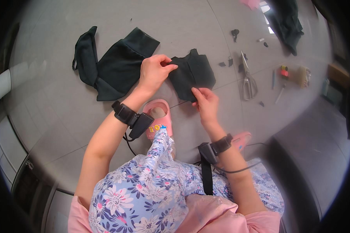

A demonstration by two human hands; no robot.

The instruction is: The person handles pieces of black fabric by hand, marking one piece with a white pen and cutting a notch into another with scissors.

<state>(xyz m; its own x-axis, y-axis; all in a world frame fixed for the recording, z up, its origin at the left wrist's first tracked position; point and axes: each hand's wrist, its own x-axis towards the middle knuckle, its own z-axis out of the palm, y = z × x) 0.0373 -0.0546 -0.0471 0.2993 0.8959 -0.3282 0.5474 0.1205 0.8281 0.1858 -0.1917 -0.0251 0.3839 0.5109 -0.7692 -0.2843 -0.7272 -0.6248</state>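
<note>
A small dark green piece of fabric (192, 73) is stretched between my two hands, above the grey tiled floor. My left hand (155, 74) pinches its upper left edge between thumb and fingers. At the lower edge, my right hand (206, 104) grips the fabric the same way. A larger dark green garment piece (120, 64) lies spread on the floor to the left, partly behind my left hand; a narrow folded section sticks up at its far left. Both wrists wear black strapped devices with cables.
Scissors (248, 83) lie on the floor at the right, near dark fabric scraps (222, 64). Beyond them are thread spools (284, 71), a pen-like tool (280, 94) and a small bag (302, 76). More dark cloth (286, 25) lies far right. A pink slipper (158, 116) is below my hands.
</note>
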